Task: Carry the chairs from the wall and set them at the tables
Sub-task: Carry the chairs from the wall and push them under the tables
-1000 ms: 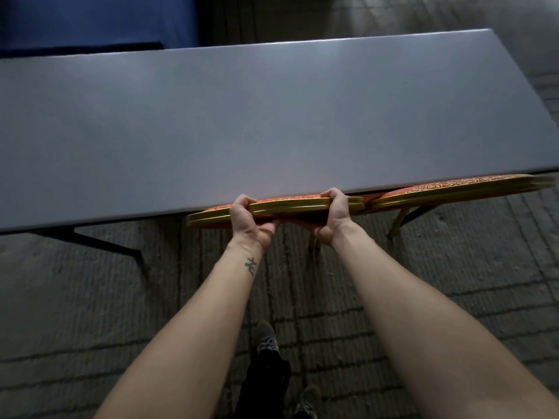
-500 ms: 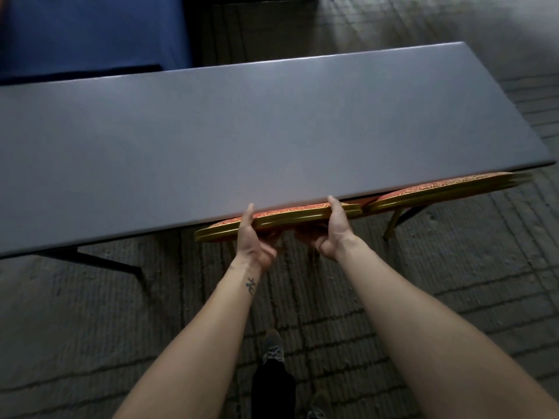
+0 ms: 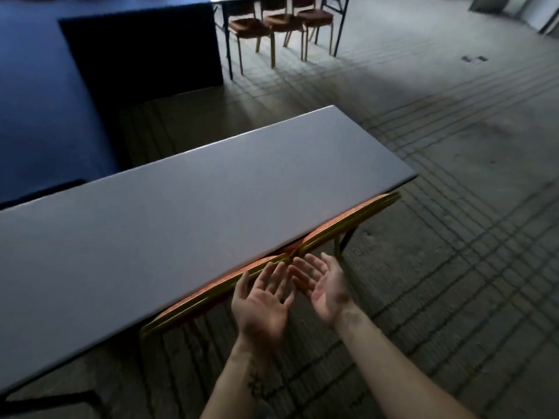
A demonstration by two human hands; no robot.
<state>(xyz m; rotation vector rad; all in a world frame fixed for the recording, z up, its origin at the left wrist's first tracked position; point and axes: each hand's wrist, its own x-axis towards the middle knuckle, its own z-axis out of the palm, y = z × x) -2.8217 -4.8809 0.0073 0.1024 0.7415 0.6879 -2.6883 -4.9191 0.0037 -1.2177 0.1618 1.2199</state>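
Two chairs with gold frames and red patterned backs are tucked under the near edge of a long grey table (image 3: pixel 187 213). Only the top rail of the left chair (image 3: pixel 211 293) and of the right chair (image 3: pixel 351 219) shows past the table edge. My left hand (image 3: pixel 263 300) and my right hand (image 3: pixel 325 285) hover just in front of the left chair's rail, palms up, fingers spread, touching nothing.
A table draped in blue cloth (image 3: pixel 42 95) stands beyond on the left. Three more chairs (image 3: pixel 278 22) sit at a far table at the top. Grey patterned carpet (image 3: pixel 453 207) spreads to the right and behind me.
Both hands have let go of the left chair's top rail and pulled back, opening palm up. My view has lifted and swung right, showing more of the room.
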